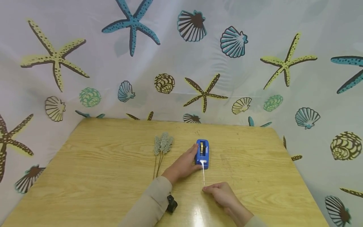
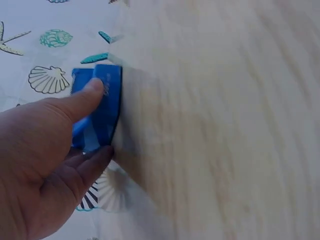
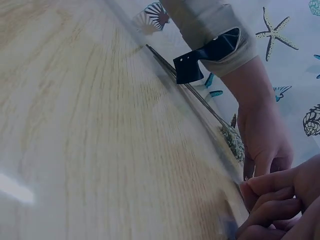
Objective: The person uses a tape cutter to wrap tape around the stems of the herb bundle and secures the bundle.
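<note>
A blue tape dispenser [image 1: 206, 157] with a roll of tape [image 1: 201, 148] in it sits on the wooden table. My left hand [image 1: 184, 163] grips it from the left side; in the left wrist view the thumb lies on one side of the blue body [image 2: 111, 100] and the fingers curl under its other end. My right hand [image 1: 222, 194] is nearer to me, thumb and forefinger pinching the end of a strip of tape [image 1: 203, 175]. The strip runs taut from the dispenser's front edge to those fingertips. In the right wrist view the right hand [image 3: 280, 200] overlaps the left hand [image 3: 265, 135].
Dried flower stems [image 1: 163, 145] with pale grey-green heads lie left of the dispenser. A black wrist mount [image 1: 171, 204] sticks out from my left sleeve. Behind the wooden table [image 1: 99, 157] hangs a white cloth [image 1: 175, 63] printed with starfish and shells.
</note>
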`<action>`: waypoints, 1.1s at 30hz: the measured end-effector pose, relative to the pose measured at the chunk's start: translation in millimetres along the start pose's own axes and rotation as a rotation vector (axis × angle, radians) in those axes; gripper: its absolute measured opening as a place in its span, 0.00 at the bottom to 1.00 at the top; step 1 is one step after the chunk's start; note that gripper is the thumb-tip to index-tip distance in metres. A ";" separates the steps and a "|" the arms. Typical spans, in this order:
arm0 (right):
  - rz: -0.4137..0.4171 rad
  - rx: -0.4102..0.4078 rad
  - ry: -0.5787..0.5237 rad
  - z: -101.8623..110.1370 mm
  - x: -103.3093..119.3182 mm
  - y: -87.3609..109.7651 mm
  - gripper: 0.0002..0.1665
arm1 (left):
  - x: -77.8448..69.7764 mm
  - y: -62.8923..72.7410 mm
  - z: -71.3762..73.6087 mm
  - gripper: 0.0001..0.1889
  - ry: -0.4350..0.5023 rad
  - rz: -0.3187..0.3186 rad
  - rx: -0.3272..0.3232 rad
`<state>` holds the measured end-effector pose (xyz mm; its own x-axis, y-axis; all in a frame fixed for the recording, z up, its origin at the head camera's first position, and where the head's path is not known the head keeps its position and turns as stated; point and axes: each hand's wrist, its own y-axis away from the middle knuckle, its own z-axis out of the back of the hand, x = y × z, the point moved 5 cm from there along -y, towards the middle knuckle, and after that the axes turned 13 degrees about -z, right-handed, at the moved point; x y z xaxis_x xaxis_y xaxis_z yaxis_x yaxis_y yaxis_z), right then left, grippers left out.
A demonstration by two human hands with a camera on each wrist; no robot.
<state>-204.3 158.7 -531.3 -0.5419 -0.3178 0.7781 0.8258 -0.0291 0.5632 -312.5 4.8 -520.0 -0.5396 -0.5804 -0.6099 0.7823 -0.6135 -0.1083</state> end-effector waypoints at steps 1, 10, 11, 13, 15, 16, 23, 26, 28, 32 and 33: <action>-0.005 0.012 -0.007 -1.5 -0.8 -1.1 0.15 | -2.6 2.4 1.2 0.48 -0.008 0.005 0.002; 0.019 -0.009 0.037 -8.3 -2.0 -0.2 0.14 | -14.3 87.6 55.2 0.24 -0.188 0.303 -0.269; 0.021 -0.020 0.043 -7.3 -0.9 0.5 0.14 | -12.3 100.0 60.5 0.23 -0.220 0.337 -0.296; 0.031 -0.048 0.053 -3.8 1.4 2.4 0.14 | -7.8 121.3 66.6 0.22 -0.268 0.399 -0.318; 0.030 -0.071 0.054 -0.1 2.9 3.4 0.14 | -3.5 137.2 66.2 0.24 -0.285 0.458 -0.289; 0.026 -0.079 0.055 1.5 3.3 3.5 0.14 | -2.0 142.9 64.9 0.24 -0.288 0.476 -0.268; 0.037 -0.076 0.068 1.1 4.1 1.8 0.14 | 3.2 159.8 53.9 0.17 -0.300 0.511 -0.220; 0.038 -0.075 0.076 -1.1 3.4 1.6 0.13 | 3.7 160.4 50.7 0.17 -0.281 0.515 -0.235; 0.036 -0.070 0.080 -2.6 3.1 1.8 0.13 | 3.7 160.7 49.2 0.17 -0.280 0.519 -0.245; 0.030 -0.056 0.075 -6.5 3.3 1.3 0.14 | 2.7 161.6 47.2 0.13 -0.300 0.509 -0.257; 0.028 -0.053 0.074 -7.6 3.5 0.9 0.14 | 3.2 162.2 46.6 0.11 -0.310 0.508 -0.258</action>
<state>-204.3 150.4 -530.2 -0.5072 -0.3881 0.7695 0.8486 -0.0686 0.5246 -201.9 -121.5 -502.9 -0.1170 -0.9158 -0.3842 0.9926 -0.0954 -0.0748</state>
